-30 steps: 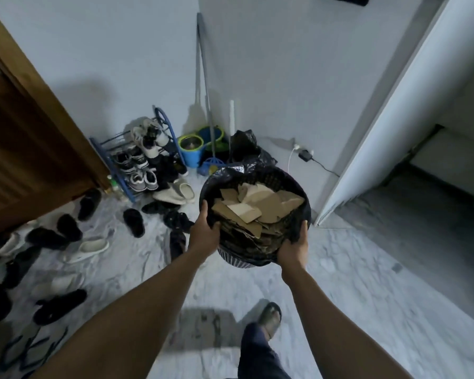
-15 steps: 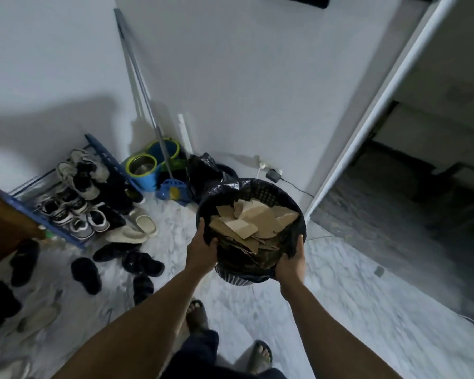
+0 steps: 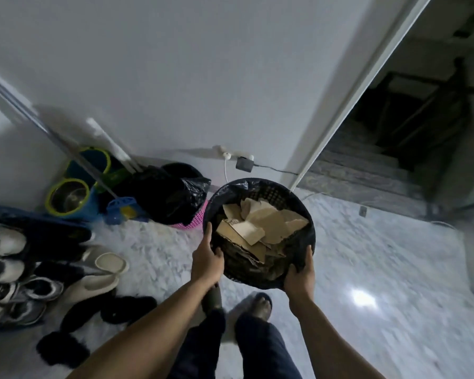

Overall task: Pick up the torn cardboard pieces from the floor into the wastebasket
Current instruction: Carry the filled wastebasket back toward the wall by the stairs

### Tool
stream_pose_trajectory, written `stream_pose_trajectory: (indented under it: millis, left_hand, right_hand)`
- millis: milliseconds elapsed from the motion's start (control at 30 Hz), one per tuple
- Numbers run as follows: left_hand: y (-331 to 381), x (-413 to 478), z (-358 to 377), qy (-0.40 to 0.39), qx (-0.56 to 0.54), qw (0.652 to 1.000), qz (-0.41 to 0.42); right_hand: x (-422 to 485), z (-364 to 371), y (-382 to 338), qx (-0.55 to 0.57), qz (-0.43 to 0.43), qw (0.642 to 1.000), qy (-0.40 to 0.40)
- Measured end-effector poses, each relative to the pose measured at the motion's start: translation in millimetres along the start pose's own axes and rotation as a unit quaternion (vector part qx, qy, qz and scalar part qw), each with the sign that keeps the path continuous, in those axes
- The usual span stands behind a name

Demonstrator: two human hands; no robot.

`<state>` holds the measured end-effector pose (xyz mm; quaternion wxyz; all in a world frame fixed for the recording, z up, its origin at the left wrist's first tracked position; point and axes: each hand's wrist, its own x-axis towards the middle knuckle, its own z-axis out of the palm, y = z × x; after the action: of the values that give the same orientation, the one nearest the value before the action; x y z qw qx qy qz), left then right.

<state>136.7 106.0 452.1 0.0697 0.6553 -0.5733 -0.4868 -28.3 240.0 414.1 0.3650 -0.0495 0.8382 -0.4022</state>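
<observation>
I carry a round black mesh wastebasket (image 3: 274, 188) lined with a black bag, held above the marble floor in front of me. Several torn brown cardboard pieces (image 3: 260, 228) lie piled inside it. My left hand (image 3: 207, 259) grips the basket's left rim, thumb over the edge. My right hand (image 3: 298, 274) grips the near right rim from below. No cardboard shows on the visible floor.
A pink basket with a black bag (image 3: 175, 198) stands by the white wall, beside a mop bucket (image 3: 71, 198) and a mop handle. Shoes and slippers (image 3: 93, 272) crowd the floor at left. A charger (image 3: 244, 163) hangs from a wall socket. Dark stairs (image 3: 367, 170) open at right.
I have walked forward toward the wall corner with the basket in both hands. The mop bucket, pink basket and shoes now lie closer, and the wooden door has left view.
</observation>
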Motion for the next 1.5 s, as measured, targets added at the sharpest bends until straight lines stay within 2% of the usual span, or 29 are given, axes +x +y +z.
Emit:
stream_pose_trajectory:
  millis: [233, 333, 400, 467, 533, 733, 867, 1000, 1167, 1367, 1500]
  left_hand:
    - [-61, 93, 66, -0.029, 0.078, 0.996, -0.025]
    - [-98, 134, 98, -0.04, 0.076, 0.995, -0.048]
    - [-159, 180, 148, -0.042, 0.09, 0.992, -0.081]
    - [-157, 188, 146, -0.045, 0.081, 0.994, -0.062]
    - [-202, 222, 183, -0.036, 0.085, 0.994, -0.062]
    - [-259, 280, 231, -0.029, 0.053, 0.998, -0.002]
    - [-269, 300, 244, -0.029, 0.049, 0.997, 0.043]
    - [-288, 301, 245, -0.115, 0.022, 0.993, 0.022]
    - [-301, 303, 236, -0.196, 0.069, 0.978, 0.03]
    - [-297, 316, 235, -0.2, 0.086, 0.974, 0.058]
    - [-287, 324, 236, -0.176, 0.074, 0.98, 0.064]
  right_hand:
    - [79, 55, 73, -0.016, 0.05, 0.998, 0.02]
    - [115, 80, 112, -0.02, 0.075, 0.997, 0.019]
    - [164, 116, 178, -0.037, 0.086, 0.995, 0.024]
    - [166, 116, 170, -0.034, 0.081, 0.996, 0.015]
    - [204, 140, 217, -0.055, 0.067, 0.996, 0.022]
    - [263, 177, 271, -0.065, 0.032, 0.996, 0.052]
    - [281, 190, 281, -0.086, 0.012, 0.994, 0.068]
    - [282, 192, 302, -0.133, 0.007, 0.991, 0.029]
    - [280, 192, 303, -0.131, -0.011, 0.991, -0.036]
    - [288, 185, 296, -0.115, -0.028, 0.989, -0.093]
    - [298, 185, 291, -0.112, -0.039, 0.989, -0.086]
